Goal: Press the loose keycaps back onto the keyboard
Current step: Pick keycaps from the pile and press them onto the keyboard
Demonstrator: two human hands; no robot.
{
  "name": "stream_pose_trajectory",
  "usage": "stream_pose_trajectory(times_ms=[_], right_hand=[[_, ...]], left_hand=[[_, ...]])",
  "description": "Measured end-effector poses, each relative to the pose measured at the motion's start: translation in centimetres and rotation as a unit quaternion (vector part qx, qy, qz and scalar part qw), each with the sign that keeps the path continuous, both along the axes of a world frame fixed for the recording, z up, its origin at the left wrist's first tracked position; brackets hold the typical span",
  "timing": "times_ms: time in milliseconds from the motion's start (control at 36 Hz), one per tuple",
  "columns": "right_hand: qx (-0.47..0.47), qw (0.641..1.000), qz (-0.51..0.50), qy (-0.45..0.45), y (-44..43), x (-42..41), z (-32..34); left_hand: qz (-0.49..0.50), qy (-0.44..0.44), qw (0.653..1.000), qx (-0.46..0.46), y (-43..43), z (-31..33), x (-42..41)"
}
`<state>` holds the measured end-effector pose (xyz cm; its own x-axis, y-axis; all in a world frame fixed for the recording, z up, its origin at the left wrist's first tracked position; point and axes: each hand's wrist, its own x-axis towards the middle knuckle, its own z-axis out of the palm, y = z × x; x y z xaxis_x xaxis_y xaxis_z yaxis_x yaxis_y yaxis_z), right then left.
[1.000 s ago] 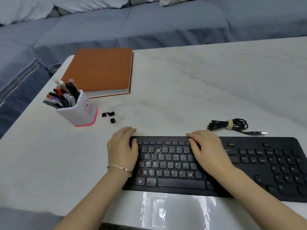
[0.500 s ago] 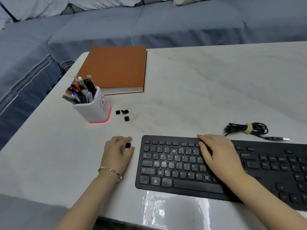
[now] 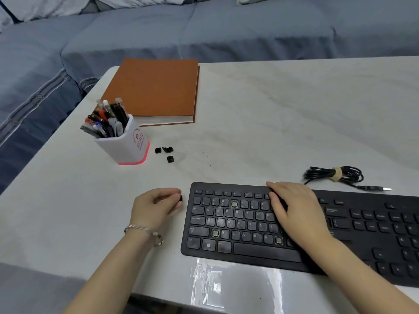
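Left hand (image 3: 156, 207): it is curled, and a small black held keycap (image 3: 180, 198) is pinched between the thumb and the fingers. It is held just beside the left end of the keyboard, low over the table.
Right hand (image 3: 297, 214): it is laid flat on the middle of the keyboard with the fingers stretched out. Nothing is held in it.
Hands: they are kept apart, with the left part of the keyboard between them.
Keyboard (image 3: 249, 253): it is black and is laid flat near the front edge of the table. Its right end is cut off by the edge of the view.
Bare spots (image 3: 234, 204): three gaps with no cap are seen, one in the number row, one next to the left shift key, and one in the bottom letter row close to the right hand.
Loose keycaps (image 3: 170, 159): three small black pieces are left on the table, just beside the pen cup and well apart from the keyboard.
Pen cup (image 3: 127, 146): it is white with a pink bottom and is filled with pens.
Notebook (image 3: 154, 91): it is brown and is laid flat behind the pen cup.
Cable (image 3: 333, 174): it is black, is coiled and tied, and is placed behind the keyboard.
Table (image 3: 283, 105): it is white with grey streaks.
Bracelet (image 3: 145, 231): it is worn on the left wrist.
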<state>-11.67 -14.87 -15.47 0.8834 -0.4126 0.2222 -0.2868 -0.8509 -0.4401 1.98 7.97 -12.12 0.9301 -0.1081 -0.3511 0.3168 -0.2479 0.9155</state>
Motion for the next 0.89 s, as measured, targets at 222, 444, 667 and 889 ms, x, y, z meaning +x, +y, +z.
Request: stream_pose_trajectory(times_ms=[222, 444, 667, 889], right_hand=[[0.007, 1.000, -0.001, 0.008, 0.0, 0.0, 0.0], [0.012, 1.000, -0.008, 0.017, 0.0, 0.0, 0.0], [0.009, 1.000, -0.012, 0.019, 0.0, 0.0, -0.2], [0.009, 1.000, -0.013, 0.017, 0.1, 0.0, 0.0]], left_hand=[[-0.022, 0.225, 0.938, -0.262, -1.9, 3.2, -3.1], [-0.039, 0.266, 0.928, -0.257, -3.5, 3.7, -4.7], [-0.058, 0.269, 0.940, -0.199, -3.8, 4.0, -5.4], [-0.071, 0.189, 0.953, -0.224, -3.4, 3.8, -6.0]])
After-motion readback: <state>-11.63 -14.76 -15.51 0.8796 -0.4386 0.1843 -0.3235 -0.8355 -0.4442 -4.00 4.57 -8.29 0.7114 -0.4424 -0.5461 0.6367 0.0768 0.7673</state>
